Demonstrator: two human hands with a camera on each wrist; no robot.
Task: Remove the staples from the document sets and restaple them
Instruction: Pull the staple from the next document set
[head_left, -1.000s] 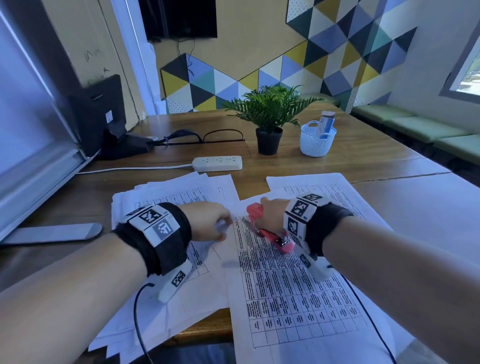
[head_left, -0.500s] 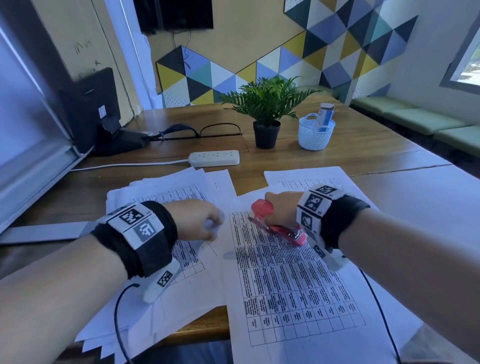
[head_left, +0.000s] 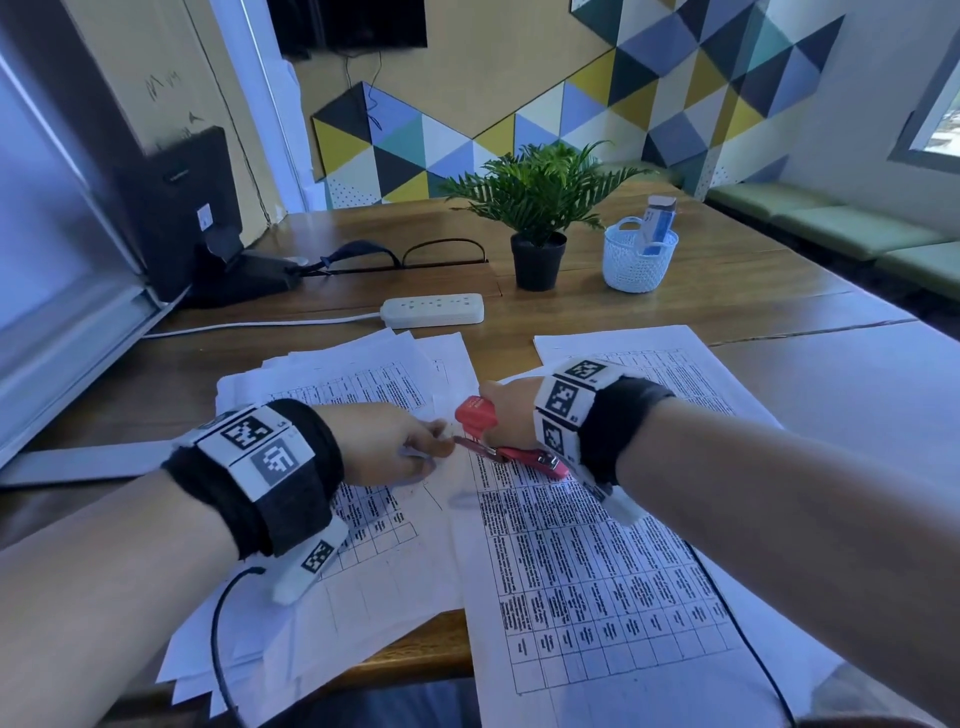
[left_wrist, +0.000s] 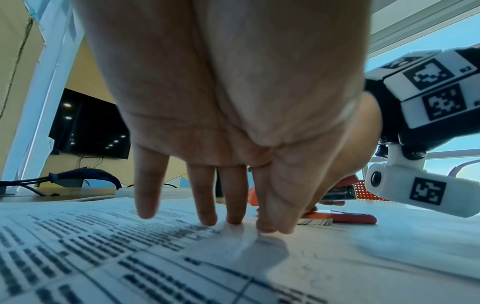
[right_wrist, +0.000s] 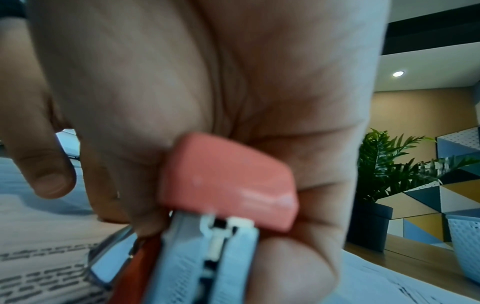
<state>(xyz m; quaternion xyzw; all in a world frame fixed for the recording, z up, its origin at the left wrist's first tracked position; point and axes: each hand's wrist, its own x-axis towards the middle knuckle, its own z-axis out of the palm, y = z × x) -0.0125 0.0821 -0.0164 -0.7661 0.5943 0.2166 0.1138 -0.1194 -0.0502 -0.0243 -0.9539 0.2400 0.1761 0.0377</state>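
A front document set (head_left: 597, 571) of printed tables lies on the wooden table (head_left: 831, 374), reaching past its near edge. My right hand (head_left: 511, 410) grips a red stapler (head_left: 475, 415) over that set's top left corner, its metal tip pointing left. In the right wrist view the stapler (right_wrist: 228, 185) fills the palm, with the metal magazine below. My left hand (head_left: 405, 447) sits just left of the stapler tip. In the left wrist view its straight fingertips (left_wrist: 233, 220) press down on the paper (left_wrist: 130, 257), with the stapler (left_wrist: 345, 218) beside the thumb.
A loose pile of sheets (head_left: 363, 384) lies under my left wrist and another set (head_left: 675, 348) lies behind my right wrist. Farther back stand a power strip (head_left: 434, 310), a potted plant (head_left: 537, 260), a white basket (head_left: 639, 260) and glasses (head_left: 441, 254). A monitor (head_left: 62, 291) stands at the left.
The right hand has brought the stapler a little to the left, so its tip now meets the left fingertips. The left hand stays on the paper.
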